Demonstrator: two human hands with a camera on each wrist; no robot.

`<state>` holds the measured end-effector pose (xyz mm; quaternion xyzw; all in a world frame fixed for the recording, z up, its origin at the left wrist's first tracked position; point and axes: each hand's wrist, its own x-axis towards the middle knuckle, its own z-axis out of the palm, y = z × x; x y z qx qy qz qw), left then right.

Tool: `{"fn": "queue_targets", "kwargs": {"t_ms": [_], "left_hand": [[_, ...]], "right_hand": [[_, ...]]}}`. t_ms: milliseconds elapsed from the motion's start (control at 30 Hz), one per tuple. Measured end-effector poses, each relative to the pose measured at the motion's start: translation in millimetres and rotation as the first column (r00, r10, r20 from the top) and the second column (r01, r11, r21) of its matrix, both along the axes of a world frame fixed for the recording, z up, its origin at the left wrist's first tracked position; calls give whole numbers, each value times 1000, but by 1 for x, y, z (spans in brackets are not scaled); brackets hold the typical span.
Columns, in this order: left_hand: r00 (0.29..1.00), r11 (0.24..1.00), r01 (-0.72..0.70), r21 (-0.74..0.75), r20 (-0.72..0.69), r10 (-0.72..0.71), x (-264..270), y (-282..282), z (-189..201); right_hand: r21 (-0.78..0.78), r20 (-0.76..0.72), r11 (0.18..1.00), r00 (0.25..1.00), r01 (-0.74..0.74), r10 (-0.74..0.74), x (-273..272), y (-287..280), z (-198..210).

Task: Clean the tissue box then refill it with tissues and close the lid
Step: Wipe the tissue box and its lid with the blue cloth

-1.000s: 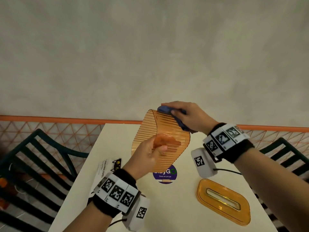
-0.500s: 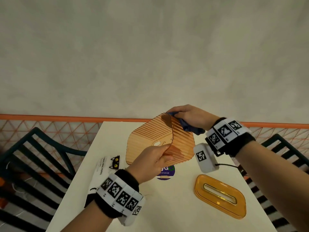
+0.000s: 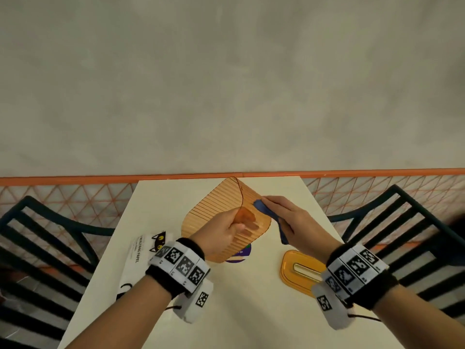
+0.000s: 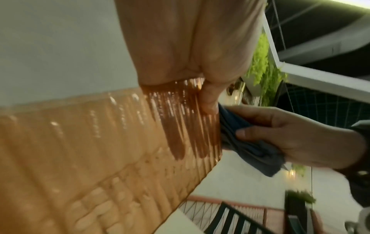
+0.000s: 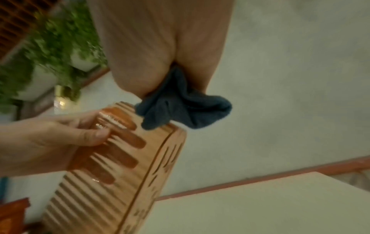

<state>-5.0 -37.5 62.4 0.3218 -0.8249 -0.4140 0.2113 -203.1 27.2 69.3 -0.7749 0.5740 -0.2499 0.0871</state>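
Observation:
My left hand (image 3: 226, 230) grips the ribbed, translucent orange tissue box (image 3: 214, 207), lifted and tilted above the white table (image 3: 226, 311). Its fingers show through the wall from inside while the thumb lies outside (image 5: 88, 136). My right hand (image 3: 289, 220) holds a folded blue cloth (image 3: 264, 210) against the box's right side. The cloth (image 4: 246, 142) touches the box's edge (image 4: 200, 142). The orange lid (image 3: 289, 268) with its slot lies flat on the table at the right, partly behind my right wrist. A white tissue pack (image 3: 141, 258) with a cat print lies at the left.
A round purple sticker (image 3: 239, 255) sits on the table under the box. Dark slatted chairs (image 3: 50, 235) stand on both sides, the other chair (image 3: 415, 222) at the right. An orange-trimmed lattice barrier (image 3: 75, 195) and a grey wall lie beyond the table's far edge.
The box has been turned in my left hand, fingers now inside it. My right hand with the cloth slid from the box's top corner down its right side.

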Motion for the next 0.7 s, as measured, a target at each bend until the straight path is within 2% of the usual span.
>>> {"fn": "queue_targets", "kwargs": {"t_ms": [100,200,300,400,500,633,700], "left_hand": [[962,998,41,-55,272,-25,-17,-14,-20],[876,995,68,-72,481,-25,-36,-20,-42],[786,988,111,-106,618,-22,-53,-21,-63],[714,979,161,-125,700,-28,-65,-22,-82],[672,977,191,-93,738,-61,-73,-22,-96],[661,987,154,-54,748,-62,-79,-20,-109],[656,991,127,-39,753,-54,-80,-19,-113]], "right_hand": [[192,-167,975,983,109,-77,-22,12,-22],[354,-277,930,961,102,0,-24,32,-49],[446,-348,891,933,82,89,-20,50,-78],[470,-358,879,927,77,111,-19,61,-109],[480,-359,876,923,52,142,-18,67,-134],[445,-340,895,931,36,132,-19,73,-159],[479,-343,875,932,65,119,-21,76,-168]]}}
